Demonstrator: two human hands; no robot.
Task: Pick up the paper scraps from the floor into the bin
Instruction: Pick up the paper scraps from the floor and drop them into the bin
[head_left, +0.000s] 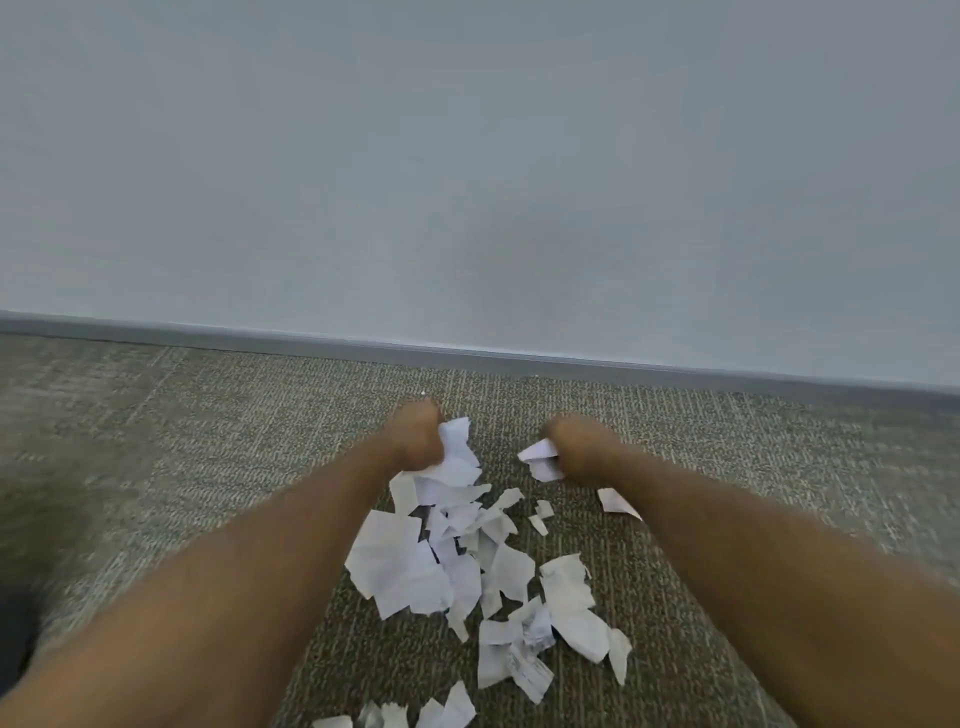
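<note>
The left hand (418, 434) closes its grip on a white scrap at the far end of the paper scraps (457, 566). The right hand (574, 447) pinches a smaller piece just right of that end. The scraps are thin, torn and jagged, some printed, heaped loosely on the floor (234, 441), a ribbed grey-brown carpet. Beyond the heap, a grey baseboard (467, 353) meets a pale wall (467, 156).
</note>
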